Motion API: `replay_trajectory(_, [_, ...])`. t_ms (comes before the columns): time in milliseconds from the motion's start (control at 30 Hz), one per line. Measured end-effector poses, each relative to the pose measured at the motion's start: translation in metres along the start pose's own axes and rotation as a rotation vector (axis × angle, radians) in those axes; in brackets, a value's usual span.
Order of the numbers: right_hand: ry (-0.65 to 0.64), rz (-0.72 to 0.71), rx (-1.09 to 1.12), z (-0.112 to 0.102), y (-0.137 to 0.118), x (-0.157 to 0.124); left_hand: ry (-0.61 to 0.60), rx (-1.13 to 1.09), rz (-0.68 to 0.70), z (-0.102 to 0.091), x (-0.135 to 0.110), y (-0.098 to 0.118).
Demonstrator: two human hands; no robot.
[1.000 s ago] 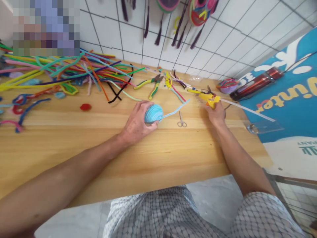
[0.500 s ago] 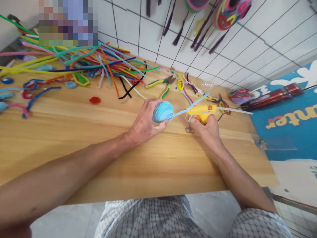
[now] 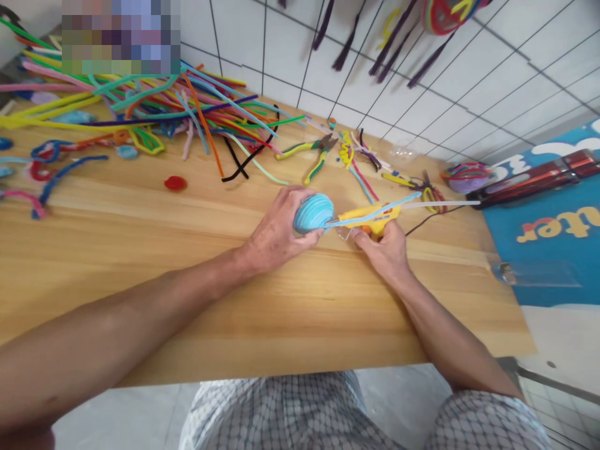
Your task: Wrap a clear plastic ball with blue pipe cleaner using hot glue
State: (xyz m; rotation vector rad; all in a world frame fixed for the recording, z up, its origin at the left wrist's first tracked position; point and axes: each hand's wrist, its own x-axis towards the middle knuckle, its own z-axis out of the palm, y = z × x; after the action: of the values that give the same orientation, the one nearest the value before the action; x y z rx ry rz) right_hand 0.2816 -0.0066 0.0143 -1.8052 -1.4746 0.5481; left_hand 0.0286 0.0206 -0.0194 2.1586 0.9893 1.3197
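My left hand (image 3: 276,234) is closed round a ball wrapped in light blue pipe cleaner (image 3: 313,212). A loose length of the light blue pipe cleaner (image 3: 394,207) sticks out from the ball to the right, passing in front of the glue gun. In my right hand (image 3: 387,250) is a yellow hot glue gun (image 3: 387,220), its nozzle at the ball's right side where the loose strand starts. A whitish glue stick (image 3: 450,203) juts out of the gun's back end. Whether the nozzle touches the ball I cannot tell.
A heap of coloured pipe cleaners (image 3: 154,112) covers the back left of the wooden table (image 3: 262,319). Pliers (image 3: 316,153) with yellow-green handles lie behind the ball. A red disc (image 3: 175,182) is left of my hand. A multicoloured ball (image 3: 466,177) and dark red tool (image 3: 544,178) lie right.
The glue gun in my right hand has moved left, and its nozzle is now at the ball. The loose strand has swung lower. The view has shifted slightly.
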Motion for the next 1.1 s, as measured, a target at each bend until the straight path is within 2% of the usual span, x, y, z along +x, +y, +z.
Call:
replay_trajectory(300, [0.045, -0.069, -0.097, 0.0, 0.009, -0.006, -0.004, 0.025, 0.023, 0.002, -0.002, -0.002])
replay_trajectory(533, [0.061, -0.123, -0.074, 0.0, 0.009, -0.008, -0.036, 0.033, 0.021, 0.0, -0.001, -0.001])
replay_trajectory(1100, [0.068, -0.151, -0.123, -0.001, 0.017, -0.008, -0.03, 0.041, 0.048, 0.0, -0.001, -0.001])
